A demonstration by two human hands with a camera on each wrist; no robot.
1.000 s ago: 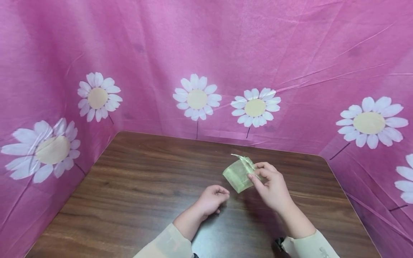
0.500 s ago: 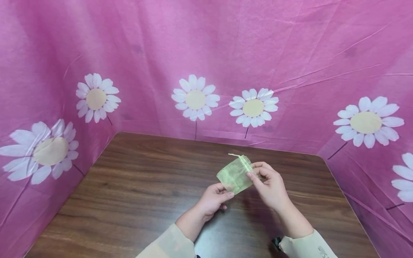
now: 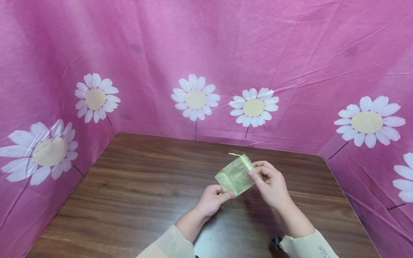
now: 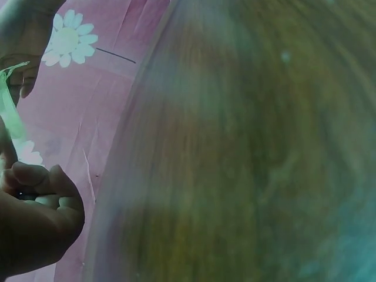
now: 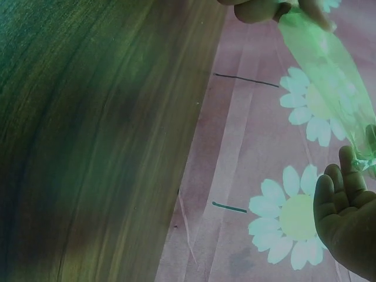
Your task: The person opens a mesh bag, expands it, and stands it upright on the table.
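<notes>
A small sheer green drawstring pouch (image 3: 235,175) is stretched between both hands above the table. My left hand (image 3: 211,201) pinches its bottom corner, thumb on top. At the gathered mouth, my right hand (image 3: 271,184) holds the other end between thumb and fingers. A pale drawstring end sticks out from the mouth toward the back. In the right wrist view the pouch (image 5: 332,76) slants from the left hand (image 5: 258,10) down to the right hand (image 5: 352,217). Only a sliver of the pouch (image 4: 10,111) shows in the left wrist view, beside the left hand (image 4: 41,217).
The brown wood-grain table (image 3: 135,186) has rounded far corners. A pink cloth (image 3: 145,64) printed with white daisies hangs along its back and both sides. A small black object (image 3: 276,243) sits by the right sleeve (image 3: 308,245).
The left hand has come up to the pouch and taken hold of its bottom corner. The pouch now lies flatter and more spread out. The right hand has kept its hold, barely moving.
</notes>
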